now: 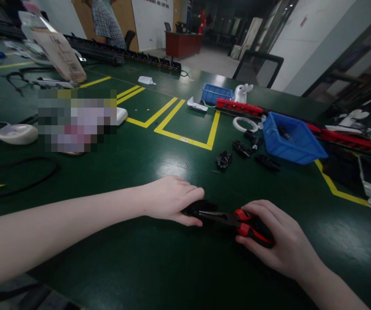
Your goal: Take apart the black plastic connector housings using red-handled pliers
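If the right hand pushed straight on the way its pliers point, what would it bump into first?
Most likely the black part in the left hand; the tips of the pliers overlap it in view, though contact is hard to judge.

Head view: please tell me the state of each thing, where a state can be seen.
Left hand, closed on the black part
Right hand, closed around the pliers
Pliers, held, tips at the black part; clamped or not, unclear
Black part, held
Near blue bin, open-topped, dark pieces inside
Far blue bin, open-topped, contents unclear
White ring, lying flat
Bottle, standing
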Demonstrator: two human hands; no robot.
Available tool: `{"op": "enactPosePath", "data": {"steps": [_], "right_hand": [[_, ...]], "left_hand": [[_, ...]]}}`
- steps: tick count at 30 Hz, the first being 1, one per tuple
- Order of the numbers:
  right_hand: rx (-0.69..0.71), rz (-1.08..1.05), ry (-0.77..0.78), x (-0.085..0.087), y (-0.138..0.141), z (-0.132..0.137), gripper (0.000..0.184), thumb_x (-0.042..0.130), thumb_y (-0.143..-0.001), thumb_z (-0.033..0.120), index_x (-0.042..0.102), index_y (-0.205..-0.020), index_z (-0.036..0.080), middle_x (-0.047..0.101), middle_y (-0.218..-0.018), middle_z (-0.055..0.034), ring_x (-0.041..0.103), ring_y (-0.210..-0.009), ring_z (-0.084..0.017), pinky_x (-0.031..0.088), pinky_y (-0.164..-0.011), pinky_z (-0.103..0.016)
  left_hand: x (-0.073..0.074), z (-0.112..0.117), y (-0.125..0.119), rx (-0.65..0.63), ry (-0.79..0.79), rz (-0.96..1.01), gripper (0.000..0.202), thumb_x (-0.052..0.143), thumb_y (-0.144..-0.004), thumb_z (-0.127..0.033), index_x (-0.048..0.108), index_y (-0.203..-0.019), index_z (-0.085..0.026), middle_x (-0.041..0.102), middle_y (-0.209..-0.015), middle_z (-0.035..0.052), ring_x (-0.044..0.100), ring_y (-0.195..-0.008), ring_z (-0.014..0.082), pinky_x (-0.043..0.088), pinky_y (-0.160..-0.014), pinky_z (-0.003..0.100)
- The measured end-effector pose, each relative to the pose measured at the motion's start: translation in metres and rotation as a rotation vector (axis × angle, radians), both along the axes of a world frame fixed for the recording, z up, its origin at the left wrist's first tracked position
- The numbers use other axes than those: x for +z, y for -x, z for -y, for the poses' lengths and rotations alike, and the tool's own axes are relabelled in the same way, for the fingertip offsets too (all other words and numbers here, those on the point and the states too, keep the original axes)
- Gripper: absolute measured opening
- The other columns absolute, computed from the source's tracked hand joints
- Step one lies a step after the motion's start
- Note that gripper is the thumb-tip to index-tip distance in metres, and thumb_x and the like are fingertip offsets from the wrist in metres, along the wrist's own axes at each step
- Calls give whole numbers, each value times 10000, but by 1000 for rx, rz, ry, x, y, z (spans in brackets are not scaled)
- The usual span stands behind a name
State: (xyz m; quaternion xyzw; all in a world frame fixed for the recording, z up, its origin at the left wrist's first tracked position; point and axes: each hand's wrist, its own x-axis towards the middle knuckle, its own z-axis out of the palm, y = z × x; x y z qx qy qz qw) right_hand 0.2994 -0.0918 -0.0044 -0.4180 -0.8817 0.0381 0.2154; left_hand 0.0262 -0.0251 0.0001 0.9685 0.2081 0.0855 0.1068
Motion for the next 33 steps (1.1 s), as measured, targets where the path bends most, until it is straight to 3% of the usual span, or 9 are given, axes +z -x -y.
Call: {"op": "enactPosePath", "data": {"steps": [8,15,24,33], "right_hand": [[5,-14,21,0,3,0,325,621,-800,369,550,-1067,198,650,-948,-90,638,-836,-200,545,-686,-306],[-2,9,-64,-1,6,2,343,632,-791,389,568,-1060,186,656,-934,-99,639,-821,-209,547,-667,-322],[22,-8,48,0,1,-1,335,614,-813,371,536,-1090,200,632,-965,-93,623,-850,-200,540,-691,-313],[27,-2,47,1,3,-1,321,616,-813,357,544,-1077,190,629,-956,-92,620,-836,-196,536,-681,-301]], "left_hand": [[0,-1,-2,-13,-23,-24,360,595,-835,-520,510,-847,-171,627,-713,-4,612,-615,162,425,-562,278],[0,-2,-2,-35,-98,-31,377,610,-817,-536,506,-821,-173,638,-722,0,596,-591,166,407,-549,290],[-1,-2,0,-66,-90,-12,377,597,-831,-534,520,-819,-165,630,-712,-8,582,-587,153,381,-577,287],[-1,-2,-1,-61,-70,-32,377,603,-825,-537,528,-819,-167,630,-719,-10,581,-594,155,386,-589,292]]}}
